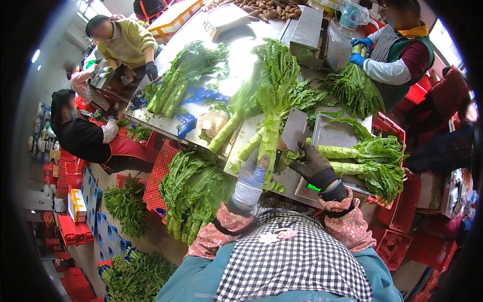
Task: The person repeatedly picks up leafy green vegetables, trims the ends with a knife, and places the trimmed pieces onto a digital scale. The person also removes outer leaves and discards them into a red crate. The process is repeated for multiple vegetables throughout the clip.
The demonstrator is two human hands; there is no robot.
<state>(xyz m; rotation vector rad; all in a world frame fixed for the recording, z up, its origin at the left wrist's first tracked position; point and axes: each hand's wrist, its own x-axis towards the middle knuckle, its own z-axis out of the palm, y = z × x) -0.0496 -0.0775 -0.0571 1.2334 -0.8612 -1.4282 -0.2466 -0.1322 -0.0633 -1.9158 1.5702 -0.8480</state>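
Observation:
My left hand (251,177), in a pale glove, grips the lower stem of a celtuce (271,139); its leafy top points away from me. More celtuce stems (251,145) lie beside it on the left. My right hand (315,164), in a dark dotted glove, is curled just right of that stem, beside small leaf scraps (291,154). Whether its fingers pinch a scrap is unclear. Between the hands lies a cleaver (295,124), its dark handle towards me. Two trimmed celtuces (339,151) rest across a metal tray (332,130) on a scale with a lit green display (314,187), right of my right hand.
Celtuce bunches (177,81) lie on the metal table (147,113). Leafy celtuces (192,192) hang over a red crate (160,173) at my left. Across the table, a co-worker's blue-gloved hands (360,51) hold greens. Other people (128,45) work at left. Red crates (394,247) stand at right.

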